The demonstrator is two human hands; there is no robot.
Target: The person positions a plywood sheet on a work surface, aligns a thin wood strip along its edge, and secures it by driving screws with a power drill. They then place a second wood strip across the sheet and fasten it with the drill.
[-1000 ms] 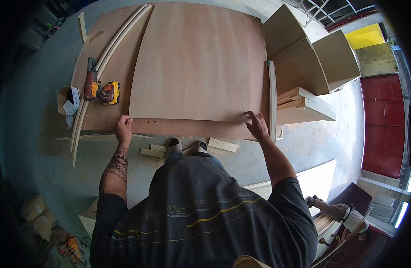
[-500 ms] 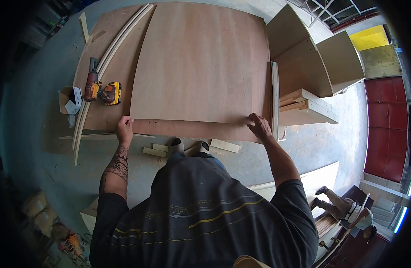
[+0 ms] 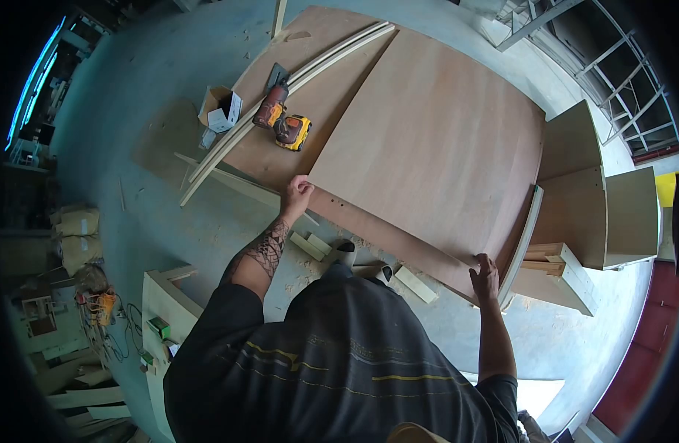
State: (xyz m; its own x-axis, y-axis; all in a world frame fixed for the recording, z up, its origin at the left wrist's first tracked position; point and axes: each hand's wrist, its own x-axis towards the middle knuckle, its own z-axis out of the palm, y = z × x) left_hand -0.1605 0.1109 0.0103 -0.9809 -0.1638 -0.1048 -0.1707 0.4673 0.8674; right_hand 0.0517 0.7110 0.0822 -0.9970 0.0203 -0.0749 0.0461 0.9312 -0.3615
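A large plywood sheet (image 3: 435, 125) lies on a wider wooden board (image 3: 398, 229), whose front strip shows beyond the sheet's near edge. At the sheet's near left corner, my left hand (image 3: 296, 196) is closed, its fingers pinching the edge. My right hand (image 3: 485, 277) is at the same near edge by the right corner, thumb and fingers bent around it. Two small dark holes show in the board's front strip near my left hand. A cordless power tool (image 3: 273, 107) with a yellow battery (image 3: 293, 133) lies left of the sheet.
Long thin wood strips (image 3: 287, 85) cross the board's left side, by a small open carton (image 3: 220, 109). Another strip (image 3: 522, 247) lies along the right edge. Wooden cabinet panels (image 3: 572, 177) stand at the right. Wood offcuts (image 3: 415, 284) lie near my feet.
My view has swung left, so the board appears turned and farther right. Both hands keep their places at the sheet's near edge. The person at lower right has mostly left view.
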